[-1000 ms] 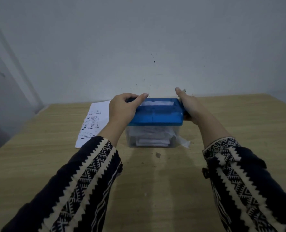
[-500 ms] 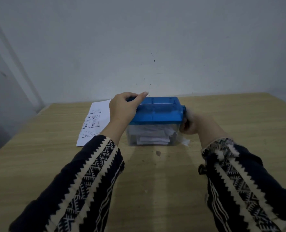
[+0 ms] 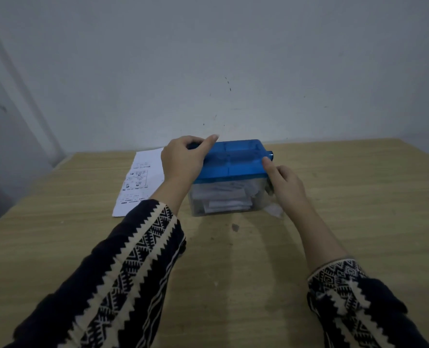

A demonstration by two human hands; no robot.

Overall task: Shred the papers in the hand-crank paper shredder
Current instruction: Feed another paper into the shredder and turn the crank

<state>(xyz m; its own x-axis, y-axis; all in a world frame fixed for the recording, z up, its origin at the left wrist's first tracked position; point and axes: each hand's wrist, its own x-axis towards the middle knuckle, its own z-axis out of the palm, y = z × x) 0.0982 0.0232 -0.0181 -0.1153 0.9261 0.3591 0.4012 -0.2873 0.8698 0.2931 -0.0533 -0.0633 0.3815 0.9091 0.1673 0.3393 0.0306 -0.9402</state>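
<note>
The hand-crank shredder (image 3: 233, 163) has a blue top and a clear bin (image 3: 223, 203) holding white paper pieces. It stands on the wooden table (image 3: 233, 272) near the back wall. My left hand (image 3: 183, 163) grips the left end of the blue top, thumb lying across it. My right hand (image 3: 285, 183) is at the shredder's right side with fingers curled round the crank handle, which it mostly hides. A printed paper sheet (image 3: 139, 182) lies flat to the left of the shredder.
A torn white scrap (image 3: 273, 209) lies by the bin's right corner, and a tiny scrap (image 3: 234, 227) sits in front of it. The wall stands just behind the shredder. The table's left edge runs diagonally at the left.
The white paper showing in the top slot has gone down into the shredder. My right hand has swung from the top right down and round at the shredder's side. My left hand has stayed put.
</note>
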